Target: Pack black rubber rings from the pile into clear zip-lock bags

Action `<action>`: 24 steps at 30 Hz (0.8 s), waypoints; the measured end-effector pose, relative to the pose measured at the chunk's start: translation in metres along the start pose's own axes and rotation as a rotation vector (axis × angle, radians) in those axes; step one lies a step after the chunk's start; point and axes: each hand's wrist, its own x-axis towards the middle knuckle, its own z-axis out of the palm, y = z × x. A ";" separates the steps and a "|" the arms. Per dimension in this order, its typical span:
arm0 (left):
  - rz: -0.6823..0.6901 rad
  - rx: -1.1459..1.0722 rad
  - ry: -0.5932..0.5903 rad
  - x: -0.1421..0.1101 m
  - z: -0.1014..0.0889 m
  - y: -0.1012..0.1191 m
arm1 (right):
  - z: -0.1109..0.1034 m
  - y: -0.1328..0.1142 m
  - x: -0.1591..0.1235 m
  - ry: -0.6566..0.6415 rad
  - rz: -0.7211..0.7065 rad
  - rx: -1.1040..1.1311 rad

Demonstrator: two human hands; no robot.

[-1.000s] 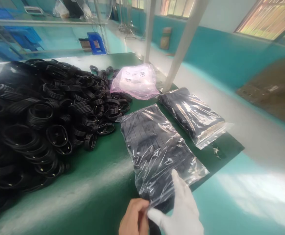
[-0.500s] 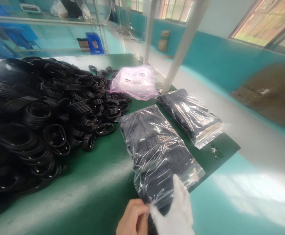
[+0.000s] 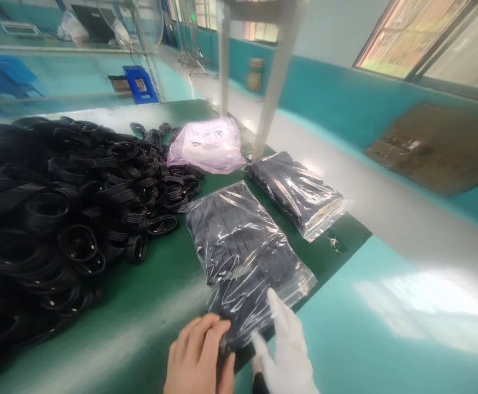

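A clear plastic bag (image 3: pixel 239 246) stuffed with black coiled cables lies on the green table (image 3: pixel 149 306), its open end toward me. My bare left hand (image 3: pixel 200 358) rests with fingers stretched over the bag's near left corner, pressing it down. My white-gloved right hand (image 3: pixel 286 355) touches the bag's near edge, index finger and thumb spread apart along the opening.
A big heap of black cable coils (image 3: pixel 58 202) covers the table's left side. A second filled clear bag (image 3: pixel 298 191) lies farther right near the table edge. A pink plastic bag (image 3: pixel 208 145) sits behind. Two white posts (image 3: pixel 269 98) rise at the back.
My left hand has gone from a pinch at the bag's corner to fingers laid flat on it. The view has shifted, so everything sits a little further left.
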 end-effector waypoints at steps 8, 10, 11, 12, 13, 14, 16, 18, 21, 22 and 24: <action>0.066 0.155 -0.136 0.059 0.015 0.054 | -0.028 0.047 0.044 -0.026 -0.408 -0.050; 0.018 0.148 -0.164 0.064 0.020 0.058 | -0.025 0.051 0.052 -0.090 -0.440 -0.067; -0.001 0.146 -0.171 0.064 0.022 0.059 | -0.024 0.053 0.054 -0.104 -0.459 -0.070; -0.018 0.148 -0.174 0.063 0.022 0.060 | -0.023 0.056 0.056 -0.108 -0.488 -0.068; -0.034 0.155 -0.173 0.061 0.023 0.062 | -0.023 0.059 0.057 -0.107 -0.529 -0.060; -0.049 0.164 -0.165 0.058 0.024 0.063 | -0.024 0.062 0.058 -0.099 -0.580 -0.049; -0.077 0.184 -0.129 0.051 0.027 0.068 | -0.025 0.068 0.060 -0.058 -0.682 -0.029; -0.106 0.203 -0.068 0.044 0.033 0.074 | -0.026 0.072 0.062 -0.013 -0.752 -0.017; -0.196 0.228 0.029 0.041 0.041 0.084 | -0.028 0.076 0.065 0.004 -0.791 -0.017; -0.234 0.233 0.051 0.041 0.043 0.087 | -0.028 0.077 0.065 -0.006 -0.797 -0.024; -0.290 0.241 0.076 0.044 0.043 0.091 | -0.028 0.079 0.066 -0.053 -0.796 -0.047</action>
